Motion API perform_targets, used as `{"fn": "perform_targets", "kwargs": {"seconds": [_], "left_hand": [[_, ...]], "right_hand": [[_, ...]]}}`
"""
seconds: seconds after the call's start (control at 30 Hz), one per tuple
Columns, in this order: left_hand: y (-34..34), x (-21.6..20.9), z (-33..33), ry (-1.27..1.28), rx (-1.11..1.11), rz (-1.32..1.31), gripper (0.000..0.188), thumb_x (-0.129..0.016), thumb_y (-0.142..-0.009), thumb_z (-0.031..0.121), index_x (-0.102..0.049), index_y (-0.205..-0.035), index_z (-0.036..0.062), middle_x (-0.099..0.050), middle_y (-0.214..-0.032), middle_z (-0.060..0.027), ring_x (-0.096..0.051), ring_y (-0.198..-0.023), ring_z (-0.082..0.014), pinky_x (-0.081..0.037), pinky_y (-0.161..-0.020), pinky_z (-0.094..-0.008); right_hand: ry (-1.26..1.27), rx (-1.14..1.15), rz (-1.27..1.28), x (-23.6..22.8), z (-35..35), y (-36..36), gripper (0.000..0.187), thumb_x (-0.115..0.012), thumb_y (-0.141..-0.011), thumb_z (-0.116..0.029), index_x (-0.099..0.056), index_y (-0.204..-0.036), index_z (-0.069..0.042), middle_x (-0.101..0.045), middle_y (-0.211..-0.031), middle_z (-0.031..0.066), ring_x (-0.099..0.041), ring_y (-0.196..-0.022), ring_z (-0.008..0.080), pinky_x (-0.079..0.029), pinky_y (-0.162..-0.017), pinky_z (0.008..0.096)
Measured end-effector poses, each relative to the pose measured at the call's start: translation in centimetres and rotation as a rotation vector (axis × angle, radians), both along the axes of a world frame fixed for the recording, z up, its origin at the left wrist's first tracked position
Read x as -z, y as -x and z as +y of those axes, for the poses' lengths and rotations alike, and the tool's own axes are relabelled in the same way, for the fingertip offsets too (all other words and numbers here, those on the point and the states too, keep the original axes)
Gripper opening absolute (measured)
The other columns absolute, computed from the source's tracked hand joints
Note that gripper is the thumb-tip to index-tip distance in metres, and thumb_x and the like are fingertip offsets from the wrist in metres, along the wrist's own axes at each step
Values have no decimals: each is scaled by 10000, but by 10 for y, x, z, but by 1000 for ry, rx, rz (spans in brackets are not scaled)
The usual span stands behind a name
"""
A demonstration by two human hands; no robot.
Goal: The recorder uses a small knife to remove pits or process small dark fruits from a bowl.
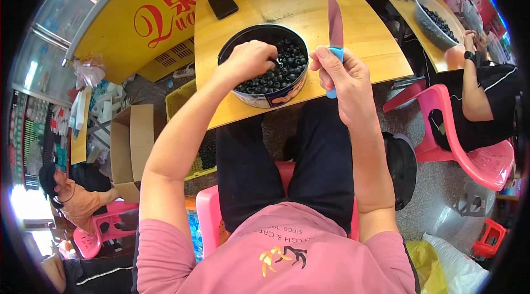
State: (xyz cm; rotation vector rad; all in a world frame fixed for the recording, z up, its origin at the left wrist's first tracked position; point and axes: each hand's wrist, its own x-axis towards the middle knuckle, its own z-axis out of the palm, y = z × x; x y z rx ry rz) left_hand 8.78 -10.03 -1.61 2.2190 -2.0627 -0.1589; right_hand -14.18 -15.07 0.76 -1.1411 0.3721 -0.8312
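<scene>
My right hand (343, 73) is closed around the blue handle of a knife (335, 23), whose blade points up and away from me. My left hand (253, 62) reaches over a round tin (269, 99) with a dark inside and a printed outer wall. Many small, dark, round pieces (290, 76), like nuts or berries, lie in the tin. The fingers of my left hand curl down among these pieces; their tips are partly hidden, and what they hold cannot be made out. The knife is just right of the tin, apart from it.
The tin stands on a yellow wooden table (364, 34) with a black phone (223, 5) and a clear tub (287, 1) holding dark pieces. At right, another person (477, 92) sits on a pink chair (441, 123) near a bowl (436, 20). A cardboard box (132, 139) is at left.
</scene>
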Motion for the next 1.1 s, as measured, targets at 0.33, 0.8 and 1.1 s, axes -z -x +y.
{"fn": "perform_targets", "kwargs": {"seconds": [0.33, 0.8, 1.1], "left_hand": [[25, -22, 17, 315, -71, 896, 203, -652, -873, 83, -619, -1058, 7, -660, -885, -55, -594, -735, -119, -483, -702, -243], [67, -32, 68, 439, -65, 1336, 233, -685, -861, 34, -574, -1064, 3, -638, -939, -44, -587, -799, -74, -489, -713, -207], [75, -32, 79, 469, -140, 1446, 216, -693, -855, 31, -592, -1043, -3, -639, -953, -39, -599, -856, -73, -497, -778, -212]], "right_hand": [[-9, 10, 45, 12, -4, -6, 178, -616, -933, -176, -663, -956, -5, -617, -790, 18, -417, -563, 21, -320, -505, 176], [53, -102, 107, 1, 20, -13, 222, -699, -880, -234, -668, -983, -40, -554, -711, -54, -424, -580, 17, -321, -512, 166], [-108, -218, 32, -4, 22, -11, 189, -704, -866, -188, -678, -985, -44, -584, -723, -46, -450, -581, 26, -345, -525, 176]]}}
